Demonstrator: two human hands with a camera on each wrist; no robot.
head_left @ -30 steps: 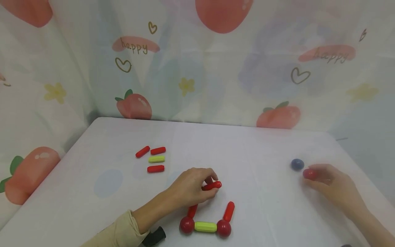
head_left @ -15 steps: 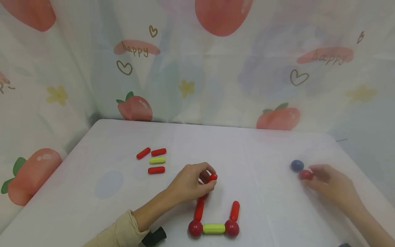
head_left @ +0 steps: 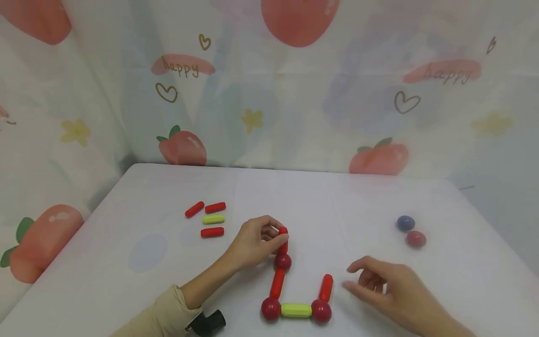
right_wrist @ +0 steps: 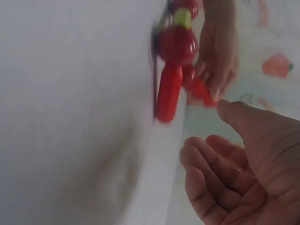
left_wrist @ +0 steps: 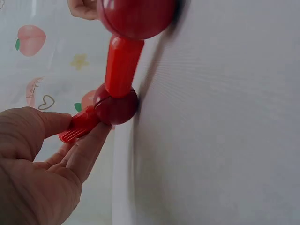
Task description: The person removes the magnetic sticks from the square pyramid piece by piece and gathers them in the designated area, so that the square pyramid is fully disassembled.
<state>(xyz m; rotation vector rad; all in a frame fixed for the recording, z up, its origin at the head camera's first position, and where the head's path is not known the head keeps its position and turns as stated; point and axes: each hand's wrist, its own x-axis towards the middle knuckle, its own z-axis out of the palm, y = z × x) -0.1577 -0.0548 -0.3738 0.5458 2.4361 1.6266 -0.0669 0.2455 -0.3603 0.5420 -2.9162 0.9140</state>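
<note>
My left hand (head_left: 254,244) pinches a red rod (head_left: 283,240) between thumb and fingers; the rod slants up from a dark red ball (head_left: 283,262). From that ball another red rod (head_left: 277,283) runs toward me to a second dark red ball (head_left: 271,309). A yellow-green rod (head_left: 296,310) joins it to a third ball (head_left: 321,311), which bears a red rod (head_left: 326,288) pointing away. In the right wrist view my right hand (right_wrist: 234,173) holds nothing, its thumb and fingers apart and loosely bent. It hovers just right of the joined pieces.
At the back left lie several loose rods, among them a red one (head_left: 212,232) and a yellow-green one (head_left: 213,219). A blue ball (head_left: 406,223) and a red ball (head_left: 416,239) rest at the right of the white table (head_left: 362,210). A patterned curtain (head_left: 294,93) stands behind.
My right hand has let go of the red ball beside the blue one and moved left toward the joined pieces. My left hand has brought its red rod onto the far ball, tilting it upward.
</note>
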